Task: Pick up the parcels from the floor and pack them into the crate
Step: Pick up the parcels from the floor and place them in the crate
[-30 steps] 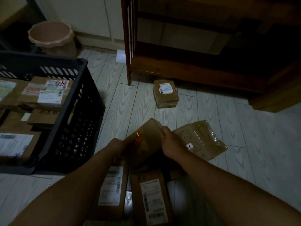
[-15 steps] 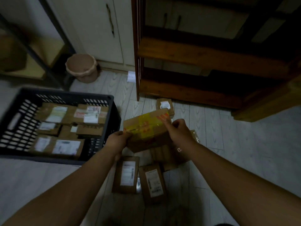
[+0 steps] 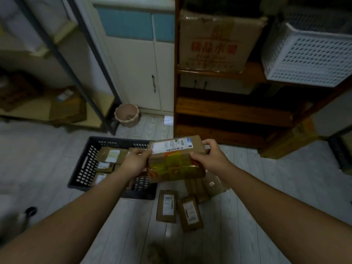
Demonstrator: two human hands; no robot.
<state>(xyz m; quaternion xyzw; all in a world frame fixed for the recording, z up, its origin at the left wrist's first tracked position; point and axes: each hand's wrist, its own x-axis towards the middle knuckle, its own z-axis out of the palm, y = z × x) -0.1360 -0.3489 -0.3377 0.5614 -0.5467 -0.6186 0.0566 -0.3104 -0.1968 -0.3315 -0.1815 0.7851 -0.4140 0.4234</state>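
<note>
Taped parcel (image 3: 175,165) clamped at both ends: left hand (image 3: 136,162) curled round its 9 o'clock end, right hand (image 3: 209,159) curled round the 3 o'clock end, fingers over the top edge. Parcel is off the floor, white label on top, yellow-red tape facing me. In view its left end overlaps the right side of the crate (image 3: 83,168)

Crate is dark slotted plastic, on the floor at 9 o'clock of the parcel. Packed parcels (image 3: 111,155) lie flat inside, labels up. My left forearm crosses its near right corner and hides part of it

At 6 o'clock under the held box: labelled parcel (image 3: 167,205) and second labelled parcel (image 3: 190,213), flat, side by side; can't tell if they touch. Just above them a brown mailer (image 3: 213,184) and more cardboard, partly hidden by the held box

Around:
- pink bin (image 3: 127,115) at 11 o'clock
- paper slip (image 3: 168,120) at 12
- wooden shelf unit (image 3: 228,111) from 12 to 2, holding a carton (image 3: 219,40) with red print and a white basket (image 3: 308,54)
- white cabinet (image 3: 133,73) behind the bin
- metal rack (image 3: 62,54) at 10, boxes on its low shelf
- blurred dark thing at 8 o'clock, can't identify

Floor (image 3: 266,178) is pale plank laminate, room dim
</note>
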